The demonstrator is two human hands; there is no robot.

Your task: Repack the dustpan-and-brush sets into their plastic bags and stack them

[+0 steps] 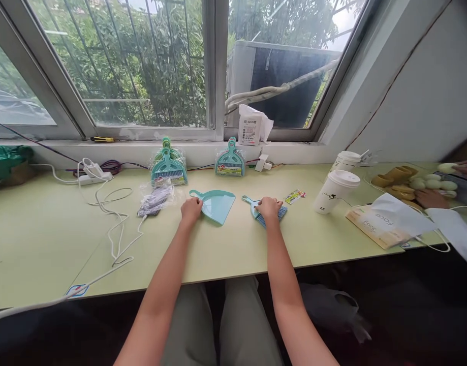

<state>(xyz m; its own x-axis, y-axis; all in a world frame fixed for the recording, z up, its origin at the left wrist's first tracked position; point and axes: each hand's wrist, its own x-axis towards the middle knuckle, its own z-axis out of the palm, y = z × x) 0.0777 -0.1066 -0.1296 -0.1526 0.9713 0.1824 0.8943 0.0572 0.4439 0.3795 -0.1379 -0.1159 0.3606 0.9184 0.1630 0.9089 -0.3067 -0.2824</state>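
A light teal dustpan (220,203) lies on the table in front of me, its looped handle pointing to the upper left. My left hand (191,209) is closed on the dustpan's left edge, just below that handle. To the right is a small hand brush (253,205) with blue-grey bristles, flat on the table. My right hand (269,207) grips the brush from above and hides part of its body. A gap separates brush and dustpan. A colourful label card (294,196) rests to the right of the brush.
Wrapped dustpan sets (168,168) and another set (230,161) lean by the windowsill. A phone (155,199) under clear plastic, with a white cable (121,223), sits left. Paper cups (337,192) and a tissue pack (385,223) stand right; a co-worker's hand (431,198) is beyond.
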